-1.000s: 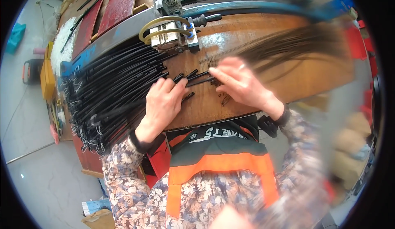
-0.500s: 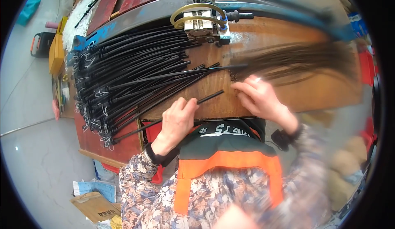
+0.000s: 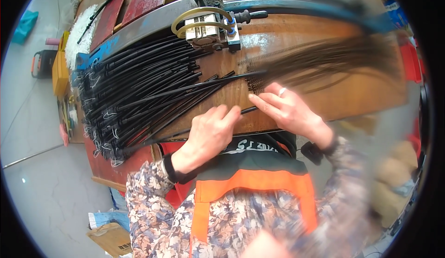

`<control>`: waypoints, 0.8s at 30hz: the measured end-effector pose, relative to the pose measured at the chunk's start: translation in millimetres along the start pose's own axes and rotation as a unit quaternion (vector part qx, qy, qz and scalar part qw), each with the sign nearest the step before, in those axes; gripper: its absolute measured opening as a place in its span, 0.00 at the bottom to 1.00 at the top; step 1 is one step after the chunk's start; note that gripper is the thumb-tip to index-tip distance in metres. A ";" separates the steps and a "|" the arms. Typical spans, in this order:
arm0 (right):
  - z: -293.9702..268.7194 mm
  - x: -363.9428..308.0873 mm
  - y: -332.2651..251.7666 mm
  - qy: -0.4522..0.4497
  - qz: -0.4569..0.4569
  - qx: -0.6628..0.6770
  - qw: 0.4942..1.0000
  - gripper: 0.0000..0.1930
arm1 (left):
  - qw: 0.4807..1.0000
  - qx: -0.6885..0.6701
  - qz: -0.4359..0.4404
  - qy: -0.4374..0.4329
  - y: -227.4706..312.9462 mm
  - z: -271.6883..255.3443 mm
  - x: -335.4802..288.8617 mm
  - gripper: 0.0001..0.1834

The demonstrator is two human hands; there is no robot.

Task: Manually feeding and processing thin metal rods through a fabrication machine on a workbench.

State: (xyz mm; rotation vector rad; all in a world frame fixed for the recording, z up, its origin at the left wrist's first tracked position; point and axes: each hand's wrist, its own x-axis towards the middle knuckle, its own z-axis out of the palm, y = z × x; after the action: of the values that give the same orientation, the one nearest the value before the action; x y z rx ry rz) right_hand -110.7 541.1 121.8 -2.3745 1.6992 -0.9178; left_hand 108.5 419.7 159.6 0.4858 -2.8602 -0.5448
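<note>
My left hand (image 3: 214, 130) is closed round a thin black rod (image 3: 249, 110) near the table's front edge. The rod slants up to the right, and its tip comes out past my fingers. My right hand (image 3: 289, 109) is beside that tip with thumb and fingers drawn together; anything small between them is hidden. Just beyond my right fingertips lies a bundle of long, thin brown coil springs (image 3: 315, 63), blurred toward its far end. To the left is a heap of similar black rods (image 3: 153, 70), with white loops of thread at their left ends.
A metal clamp device (image 3: 204, 30) with yellowish air hoses stands at the table's back, beside a blue-edged metal bar (image 3: 143, 20). White pellets (image 3: 79, 35) are piled at the back left. A cardboard box (image 3: 111, 239) sits on the floor at lower left.
My left hand has slid right along the rod toward its tip. My right hand has come slightly left to meet the rod's end. The whole view has shifted a little.
</note>
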 end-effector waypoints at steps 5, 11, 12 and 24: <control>-10.9 20.4 16.6 0.109 0.022 -0.071 0.991 0.28 | 0.992 0.074 0.057 0.080 -27.7 14.3 52.5 0.06; -3.8 -20.1 11.9 -0.077 0.045 -0.139 0.986 0.14 | 0.969 0.093 0.088 0.209 -45.2 14.6 36.2 0.12; 5.9 -20.4 11.1 -0.077 0.050 -0.167 0.982 0.13 | 0.972 0.083 0.074 0.205 -51.3 19.2 15.5 0.16; 11.0 4.7 -2.9 -0.032 0.153 0.039 0.987 0.10 | 0.989 0.042 -0.090 0.107 -46.5 25.4 -61.0 0.09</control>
State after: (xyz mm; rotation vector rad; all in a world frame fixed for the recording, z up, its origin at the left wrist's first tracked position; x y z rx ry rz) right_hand -101.7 535.1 115.9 -1.9957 1.8943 -0.8293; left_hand 172.1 408.5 111.0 0.7723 -2.6566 -0.3755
